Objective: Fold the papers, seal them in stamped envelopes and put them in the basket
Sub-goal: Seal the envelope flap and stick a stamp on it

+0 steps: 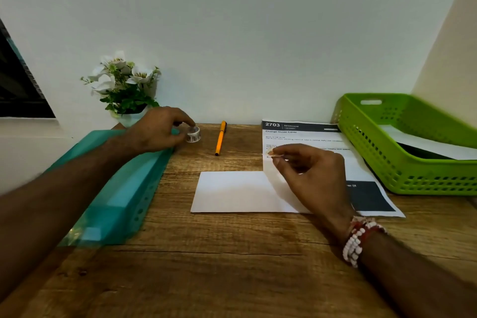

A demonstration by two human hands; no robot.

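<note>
At mid-tabletop [232,253], lying flat: white envelope [232,192], blank face up, long edge toward the person, right end hidden beneath the right hand [315,175]. Just past its far right corner: pale stamp [273,153], small, pinched between thumb and forefinger, other fingers [290,150] curled loosely toward the palm. Under that hand, flat on the wood: printed paper [309,137], dark header band reading "2703 BEDROOM", dark block at the near right corner; which of sheet and envelope overlaps the other, impossible to tell.

Against the paper's right edge: green basket [374,152], slotted walls, white envelope-like piece [433,144] resting inside over something dark. Left of the paper, well apart from the envelope: orange pen [221,138], black cap toward the wall [232,33]. Further left: stamp roll [193,134], gripped from above by the left hand [154,129], fingers [180,117] clamped on its rim. Beneath that forearm, along the tabletop's left side: teal plastic folder [124,188]. Behind the left hand, close to the wall: white flowers [124,80] in a pale pot. Around the right wrist: bead bracelet [357,242], white and red.
</note>
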